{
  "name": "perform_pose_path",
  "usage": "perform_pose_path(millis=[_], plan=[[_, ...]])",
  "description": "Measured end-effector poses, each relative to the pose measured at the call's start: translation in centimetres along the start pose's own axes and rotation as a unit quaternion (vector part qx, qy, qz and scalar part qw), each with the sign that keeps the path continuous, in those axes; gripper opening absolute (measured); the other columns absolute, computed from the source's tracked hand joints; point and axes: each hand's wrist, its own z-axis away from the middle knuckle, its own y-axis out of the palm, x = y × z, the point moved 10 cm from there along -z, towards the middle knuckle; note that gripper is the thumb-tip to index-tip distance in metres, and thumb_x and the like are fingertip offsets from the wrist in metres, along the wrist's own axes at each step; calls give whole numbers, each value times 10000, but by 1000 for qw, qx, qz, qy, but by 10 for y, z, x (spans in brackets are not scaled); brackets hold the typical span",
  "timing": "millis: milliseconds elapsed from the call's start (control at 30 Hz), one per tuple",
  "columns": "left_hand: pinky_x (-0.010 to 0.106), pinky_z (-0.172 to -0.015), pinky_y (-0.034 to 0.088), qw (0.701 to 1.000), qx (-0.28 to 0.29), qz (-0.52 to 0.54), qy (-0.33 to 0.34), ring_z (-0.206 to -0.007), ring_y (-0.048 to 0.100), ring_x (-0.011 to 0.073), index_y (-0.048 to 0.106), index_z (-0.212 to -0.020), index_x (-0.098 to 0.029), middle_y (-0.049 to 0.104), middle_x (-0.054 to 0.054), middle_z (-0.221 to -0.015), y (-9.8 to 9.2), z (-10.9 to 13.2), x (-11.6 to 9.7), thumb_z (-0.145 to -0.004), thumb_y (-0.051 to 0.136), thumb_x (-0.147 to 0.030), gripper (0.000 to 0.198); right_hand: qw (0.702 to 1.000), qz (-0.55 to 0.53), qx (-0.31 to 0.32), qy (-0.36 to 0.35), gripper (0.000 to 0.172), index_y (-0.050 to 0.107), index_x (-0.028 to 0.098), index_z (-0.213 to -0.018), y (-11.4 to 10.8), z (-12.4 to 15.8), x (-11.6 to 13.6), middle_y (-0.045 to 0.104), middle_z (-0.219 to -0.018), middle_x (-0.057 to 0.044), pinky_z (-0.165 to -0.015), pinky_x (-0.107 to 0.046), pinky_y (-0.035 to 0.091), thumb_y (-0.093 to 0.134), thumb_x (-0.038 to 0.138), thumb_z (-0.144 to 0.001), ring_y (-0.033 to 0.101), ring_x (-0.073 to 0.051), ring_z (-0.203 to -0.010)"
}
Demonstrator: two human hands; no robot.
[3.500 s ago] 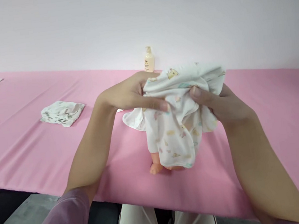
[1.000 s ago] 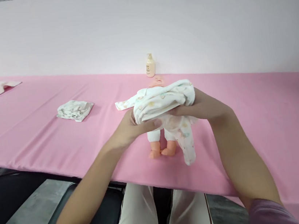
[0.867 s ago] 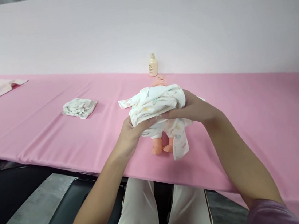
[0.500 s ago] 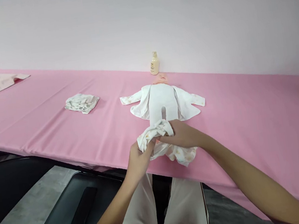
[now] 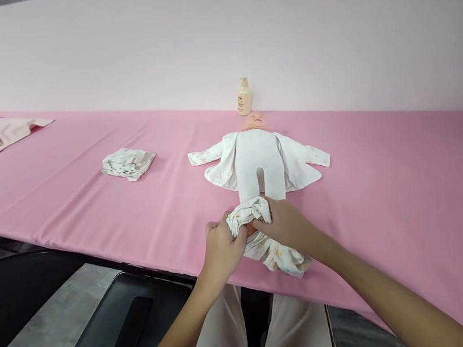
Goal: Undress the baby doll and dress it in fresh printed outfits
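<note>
A baby doll (image 5: 257,156) lies on its back, its head at the far side, with white torso and legs. A white baby top (image 5: 302,161) with printed sleeves is spread open around it. Close to the table's front edge, my left hand (image 5: 223,248) and my right hand (image 5: 288,224) both grip bunched white printed baby pants (image 5: 285,257) at the end of the doll's legs. The left fingers pinch one side of a gathered ring of cloth, the right fingers the other. Something orange-pink shows inside that ring, and the doll's feet are largely hidden.
Behind the doll's head stands a cream pump bottle (image 5: 244,98) near the white wall. A folded printed cloth (image 5: 128,163) rests to the left on the pink table cover (image 5: 167,204). Below the edge, a phone (image 5: 130,333) with a cable lies on a black chair (image 5: 83,341).
The view has shifted slightly. My hands still grip the gathered pants at the doll's legs; the ring looks a little more upright, and the doll's white legs show more fully.
</note>
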Motion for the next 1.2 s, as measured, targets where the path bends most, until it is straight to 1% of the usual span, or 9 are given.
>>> perform_pose_path(millis=[267, 400, 533, 633, 800, 867, 967, 1067, 1200], plan=[[390, -804, 369, 996, 74, -53, -1, -617, 564, 206, 523, -805, -239, 650, -19, -706, 2, 4, -3, -1009, 493, -187, 213, 997, 60, 34, 38, 48, 589, 245, -1010, 3, 10, 9, 733, -863, -25, -628, -322, 411, 612, 282, -989, 684, -219, -762], [408, -850, 396, 994, 104, -31, -12, -629, 575, 209, 547, -781, -232, 643, -18, -685, 3, 4, -1, -1054, 476, -231, 282, 993, 108, 12, 42, 239, 552, 221, -1183, 1, 11, 12, 730, -938, -67, -642, -322, 384, 612, 209, -951, 685, -246, -816], [445, -996, 465, 994, 96, 49, 10, -1000, 729, 273, 736, -1063, -254, 769, 45, -1087, -2, 1, -1, -1055, 502, -230, 236, 998, 45, 7, 51, 634, 447, 218, -1564, 0, 13, 4, 752, -968, -61, -681, -344, 452, 634, 256, -960, 716, -268, -824], [412, -1021, 512, 983, 83, 158, 27, -1243, 701, 284, 707, -1252, -256, 735, 81, -1332, -5, 0, -1, -1046, 512, -206, 289, 1000, -12, -4, 27, 809, 376, 286, -1704, -5, 15, 3, 785, -1042, -54, -745, -367, 511, 666, 268, -949, 749, -281, -908], [327, -758, 493, 979, 25, 199, 29, -868, 669, 218, 576, -1091, -226, 702, 40, -999, -10, -9, 3, -1028, 534, -211, 78, 996, -79, -42, -17, 557, 624, 273, -1476, -19, 12, 6, 804, -1109, -63, -801, -400, 551, 738, 334, -934, 735, -293, -968], [314, -765, 505, 974, -1, 225, 30, -872, 671, 203, 537, -1239, -232, 709, 37, -1067, -15, -18, 3, -1014, 572, -223, 228, 994, -88, -53, -38, 365, 693, 276, -1282, -24, 6, 7, 781, -991, -31, -767, -390, 533, 744, 345, -927, 691, -265, -872], [337, -905, 553, 963, 5, 267, 40, -1056, 702, 224, 495, -1425, -229, 705, 82, -1264, -18, -38, 1, -1019, 613, -295, 428, 992, -90, -56, -61, 123, 667, 257, -974, -34, -9, 3, 648, -783, 24, -686, -341, 460, 725, 341, -907, 561, -195, -726], [376, -1015, 545, 963, 22, 266, 44, -1199, 673, 266, 608, -1319, -188, 690, 117, -1332, -20, -63, 3, -1015, 656, -386, 366, 993, -84, -31, -82, 143, 657, 225, -857, -42, -31, -1, 559, -718, 35, -657, -319, 398, 744, 338, -857, 481, -165, -701], [381, -966, 553, 956, 101, 273, 50, -1113, 687, 280, 687, -1164, -159, 746, 113, -1216, -12, -92, 6, -1015, 692, -492, 365, 985, -117, 35, -123, 291, 729, 187, -1002, -50, -59, -1, 672, -923, -11, -727, -318, 431, 835, 395, -827, 554, -183, -827]])
